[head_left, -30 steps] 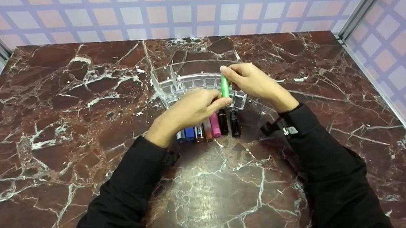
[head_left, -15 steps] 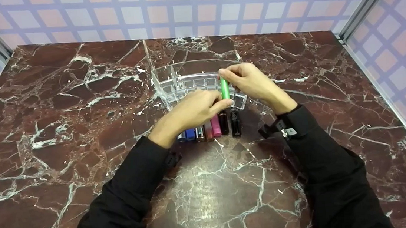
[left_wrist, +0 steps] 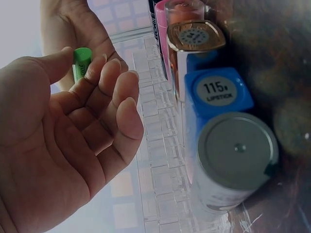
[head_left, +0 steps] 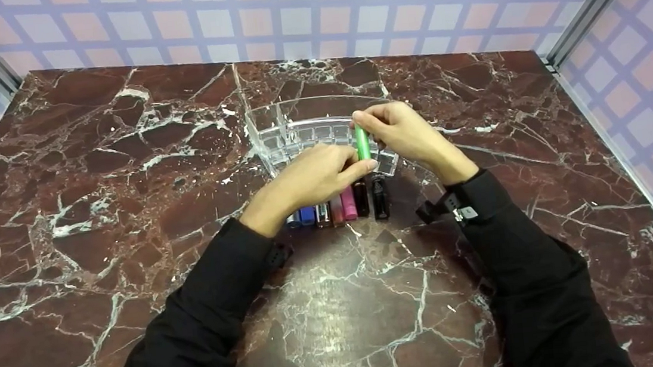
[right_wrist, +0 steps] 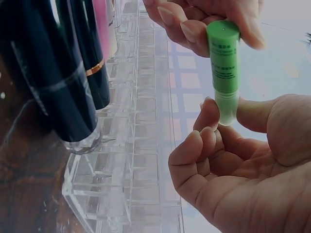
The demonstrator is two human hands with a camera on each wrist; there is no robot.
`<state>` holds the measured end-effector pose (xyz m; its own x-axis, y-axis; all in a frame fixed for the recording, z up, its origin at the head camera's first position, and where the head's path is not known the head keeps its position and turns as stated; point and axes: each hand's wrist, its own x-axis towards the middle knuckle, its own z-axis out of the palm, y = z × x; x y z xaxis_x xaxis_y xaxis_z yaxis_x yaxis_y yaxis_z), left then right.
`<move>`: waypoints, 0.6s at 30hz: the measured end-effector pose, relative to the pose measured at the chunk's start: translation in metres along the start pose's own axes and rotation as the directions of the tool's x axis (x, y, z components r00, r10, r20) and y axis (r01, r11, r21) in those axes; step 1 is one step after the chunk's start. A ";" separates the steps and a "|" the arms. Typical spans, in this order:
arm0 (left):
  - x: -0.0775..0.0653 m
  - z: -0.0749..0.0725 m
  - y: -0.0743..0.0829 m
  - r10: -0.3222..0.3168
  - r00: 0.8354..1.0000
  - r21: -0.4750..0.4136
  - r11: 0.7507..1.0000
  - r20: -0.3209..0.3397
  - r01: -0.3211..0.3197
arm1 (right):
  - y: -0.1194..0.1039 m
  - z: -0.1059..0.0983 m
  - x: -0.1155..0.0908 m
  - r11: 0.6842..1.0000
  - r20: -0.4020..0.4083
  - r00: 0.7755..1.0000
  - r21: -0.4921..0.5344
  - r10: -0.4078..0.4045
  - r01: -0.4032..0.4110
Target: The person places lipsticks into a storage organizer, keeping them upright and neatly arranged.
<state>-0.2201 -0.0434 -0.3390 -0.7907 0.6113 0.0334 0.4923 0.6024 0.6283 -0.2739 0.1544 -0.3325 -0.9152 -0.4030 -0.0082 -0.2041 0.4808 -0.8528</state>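
Both hands hold a small green lip balm tube (head_left: 363, 143) above the near right part of a clear divided organizer (head_left: 266, 144). My left hand (head_left: 323, 175) pinches its solid green end between thumb and fingers. At the paler, translucent end, the thumb and index finger of my right hand (head_left: 404, 129) grip it; the right wrist view shows this hand (right_wrist: 243, 165) below the tube. Several lipsticks lie side by side just in front of the organizer: a blue one (left_wrist: 218, 92), a grey-ended tube (left_wrist: 238, 150), a pink one (head_left: 348, 206) and black ones (head_left: 381, 199).
The organizer's small compartments (right_wrist: 97, 167) run in curved rows, with a taller wall behind. All stands on a dark red marbled table (head_left: 126, 215). Checkered panels (head_left: 310, 14) enclose the back and sides. Part of the lipstick row is hidden under the left hand.
Over the last second the right fingertips have shifted slightly down, and the green tube's tilt has changed a little. In the last half second almost nothing has moved.
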 end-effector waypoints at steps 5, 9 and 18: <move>0.000 0.000 0.000 0.009 1.000 -0.004 1.000 -0.005 -0.009 | 0.001 0.000 0.000 1.000 -0.002 1.000 0.013 -0.011 0.011; 0.000 0.000 -0.001 0.016 1.000 -0.009 1.000 -0.002 -0.016 | 0.001 0.001 0.001 0.999 -0.002 1.000 0.043 -0.011 0.012; 0.000 -0.001 -0.001 -0.003 1.000 -0.017 1.000 0.014 0.003 | 0.001 0.001 0.001 0.999 -0.003 1.000 0.036 -0.005 0.005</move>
<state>-0.2213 -0.0444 -0.3391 -0.7867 0.6170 0.0205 0.4836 0.5953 0.6417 -0.2750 0.1535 -0.3341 -0.9152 -0.4029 -0.0027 -0.1957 0.4504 -0.8711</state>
